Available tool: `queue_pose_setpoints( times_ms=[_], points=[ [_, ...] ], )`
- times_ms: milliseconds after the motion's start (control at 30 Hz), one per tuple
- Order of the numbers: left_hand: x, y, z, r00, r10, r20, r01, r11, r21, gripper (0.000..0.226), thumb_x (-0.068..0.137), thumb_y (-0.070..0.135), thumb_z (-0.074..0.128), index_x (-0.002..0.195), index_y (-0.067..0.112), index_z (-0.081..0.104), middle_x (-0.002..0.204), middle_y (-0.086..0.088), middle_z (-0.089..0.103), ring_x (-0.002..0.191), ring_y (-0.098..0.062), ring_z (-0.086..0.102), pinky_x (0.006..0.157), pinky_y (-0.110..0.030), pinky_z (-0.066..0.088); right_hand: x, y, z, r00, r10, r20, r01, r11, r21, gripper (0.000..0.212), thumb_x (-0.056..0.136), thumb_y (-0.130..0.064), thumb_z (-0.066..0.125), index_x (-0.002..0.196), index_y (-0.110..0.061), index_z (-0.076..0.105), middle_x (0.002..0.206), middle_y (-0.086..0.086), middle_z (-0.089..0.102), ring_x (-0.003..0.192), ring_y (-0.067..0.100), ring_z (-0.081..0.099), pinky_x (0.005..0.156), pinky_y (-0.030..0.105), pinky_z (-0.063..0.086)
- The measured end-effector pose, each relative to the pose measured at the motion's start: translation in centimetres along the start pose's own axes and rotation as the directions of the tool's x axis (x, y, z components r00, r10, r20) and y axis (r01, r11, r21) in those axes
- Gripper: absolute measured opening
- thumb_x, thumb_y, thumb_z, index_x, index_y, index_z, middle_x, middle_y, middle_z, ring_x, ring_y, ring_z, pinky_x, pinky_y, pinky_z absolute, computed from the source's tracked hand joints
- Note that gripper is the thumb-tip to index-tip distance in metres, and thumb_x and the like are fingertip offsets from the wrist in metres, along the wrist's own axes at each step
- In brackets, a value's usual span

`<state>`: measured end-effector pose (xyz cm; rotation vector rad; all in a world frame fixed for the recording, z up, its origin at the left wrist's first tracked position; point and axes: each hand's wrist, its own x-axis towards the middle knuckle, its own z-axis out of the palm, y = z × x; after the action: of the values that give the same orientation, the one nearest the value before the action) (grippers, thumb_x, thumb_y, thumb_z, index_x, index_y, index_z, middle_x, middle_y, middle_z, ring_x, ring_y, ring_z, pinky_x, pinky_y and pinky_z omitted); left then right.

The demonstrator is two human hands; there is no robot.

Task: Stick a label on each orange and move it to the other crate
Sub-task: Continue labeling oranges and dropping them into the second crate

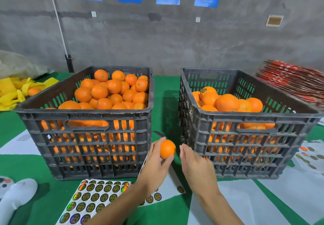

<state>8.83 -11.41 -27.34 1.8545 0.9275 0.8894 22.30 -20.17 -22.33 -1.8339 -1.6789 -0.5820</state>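
Green table (163, 88); left grip (156, 163) holds orange (167, 149), right grip (194, 161) spread; sticker sheet (94, 198) print unreadable.

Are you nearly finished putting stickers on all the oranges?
Not nearly. The right crate holds some oranges, one showing a label. The left hand holds an orange between the crates, the right hand beside it. The left crate is heaped, and the sticker sheet has many left.

- A table (163, 88) covered in green cloth carries everything.
- Two dark slatted crates stand side by side: left crate (87, 147), right crate (245, 147).
- A sticker sheet (94, 198) lies at the near edge.
- White paper sheets (263, 203) lie near right.
- Yellow wrappers (12, 91) and red flat cartons (294, 84) sit at the far corners.
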Motion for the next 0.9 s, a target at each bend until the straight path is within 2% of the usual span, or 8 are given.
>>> queue_pose_setpoints(
  times_ms=[67,200,300,400,533,633,767,900],
  points=[
    [-0.8,1.6,-0.5,1.000,0.003,-0.004,-0.003,0.991,-0.134,0.059,0.100,0.035,0.065,0.150,0.043,0.034,0.145,0.022,0.040,0.123,0.008,0.057,0.106,-0.023,0.048,1.0,-0.2,-0.4,0.994,-0.042,-0.101,0.041,0.999,-0.014,0.016,0.082,-0.010,0.084,0.094,-0.006,0.074,0.051,0.000,0.057,0.034,0.019,0.053,0.029,0.029,0.043],
    [-2.2,4.6,-1.4,0.996,0.081,-0.023,-0.084,0.968,-0.238,0.057,0.101,0.028,0.065,0.147,0.048,0.036,0.139,0.034,0.038,0.124,0.007,0.057,0.100,-0.011,0.047,1.9,-0.7,-1.7,0.989,-0.085,-0.117,0.089,0.996,0.031,0.029,0.076,-0.018,0.088,0.101,-0.010,0.076,0.056,-0.003,0.063,0.039,0.015,0.056,0.037,0.020,0.040],
    [-2.8,6.5,-2.1,0.990,0.135,-0.033,-0.139,0.944,-0.301,0.057,0.101,0.024,0.064,0.148,0.043,0.037,0.141,0.031,0.038,0.125,-0.002,0.062,0.101,-0.013,0.047,2.4,-1.1,-3.7,0.983,0.009,-0.184,0.027,0.981,0.191,0.013,0.095,-0.027,0.068,0.104,-0.022,0.076,0.059,-0.009,0.065,0.043,0.009,0.055,0.044,0.017,0.034],
    [-2.5,8.5,-2.6,0.978,0.189,-0.094,-0.209,0.925,-0.318,0.055,0.102,0.020,0.063,0.146,0.043,0.039,0.139,0.036,0.040,0.126,-0.004,0.061,0.101,-0.014,0.047,2.9,-1.6,-5.7,0.989,0.057,-0.137,-0.006,0.937,0.348,0.034,0.103,-0.039,0.047,0.120,-0.025,0.073,0.069,-0.007,0.072,0.052,0.010,0.060,0.047,0.023,0.040],
    [-1.3,11.1,-3.2,0.958,0.238,-0.159,-0.277,0.911,-0.304,0.058,0.101,0.013,0.064,0.144,0.043,0.042,0.136,0.037,0.042,0.128,-0.007,0.060,0.105,-0.022,0.050,4.0,-2.5,-8.3,0.987,0.000,-0.162,0.042,0.966,0.256,0.046,0.103,-0.050,0.048,0.136,-0.022,0.065,0.076,-0.005,0.073,0.061,0.011,0.065,0.048,0.029,0.049],
    [-0.1,13.2,-3.9,0.931,0.303,-0.205,-0.345,0.913,-0.219,0.062,0.095,0.018,0.073,0.142,0.047,0.045,0.140,0.027,0.043,0.130,-0.006,0.055,0.103,-0.030,0.055,5.5,-3.1,-10.0,0.984,0.034,-0.176,-0.010,0.990,0.137,0.065,0.097,-0.069,0.046,0.138,-0.022,0.062,0.096,-0.007,0.067,0.070,0.011,0.066,0.050,0.027,0.054],
    [1.4,16.2,-4.4,0.818,0.496,-0.293,-0.514,0.858,0.017,0.064,0.093,0.020,0.076,0.141,0.047,0.043,0.143,0.022,0.039,0.132,-0.005,0.049,0.098,-0.020,0.053,7.9,-3.4,-11.8,0.976,0.074,-0.205,-0.062,0.996,0.064,0.069,0.090,-0.077,0.044,0.134,-0.025,0.057,0.126,-0.008,0.056,0.084,0.010,0.066,0.055,0.024,0.056],
    [2.8,18.2,-4.6,0.781,0.563,-0.270,-0.552,0.825,0.124,0.068,0.092,0.011,0.076,0.143,0.039,0.041,0.143,0.020,0.036,0.131,0.004,0.043,0.098,-0.010,0.047,10.5,-2.8,-12.9,0.975,0.129,-0.183,-0.098,0.981,0.168,0.060,0.089,-0.063,0.059,0.134,-0.023,0.058,0.104,-0.007,0.071,0.082,0.010,0.068,0.066,0.029,0.058]
  ],
)
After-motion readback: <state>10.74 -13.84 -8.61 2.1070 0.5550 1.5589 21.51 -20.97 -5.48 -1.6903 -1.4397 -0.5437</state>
